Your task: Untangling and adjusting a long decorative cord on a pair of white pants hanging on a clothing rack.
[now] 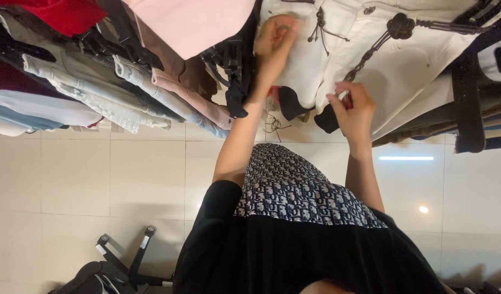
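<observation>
You are working on a cream-white garment [370, 60] that hangs on a crowded rack at the top of the view, right under both of your hands. Your left hand [275, 41] is raised against its upper left edge, the fingers [283, 27] curled and pressed together as if pinching the fabric, though you cannot tell exactly what they grip. Your right hand [353, 111] sits lower, at the garment's bottom hem, its fingers [337, 100] bunched together and nipping the edge of the cloth. Just right of your left fingers a thin dark drawstring [319, 27] dangles, and further right, above your right fingers, a dark braided cord with a knotted clasp [400, 26] runs diagonally across the white cloth. To the left of your left fingers hang a black strappy garment [237, 71], a pale pink piece [190, 22], light frayed denim [109, 90] and a red item [65, 13]. To the right of your right fingers are dark brown and black clothes [468, 103]. Below your fingers lies the pale tiled floor [98, 179], your patterned skirt [294, 190] and black top [316, 256], and a black wheeled frame [120, 261] at lower left.
</observation>
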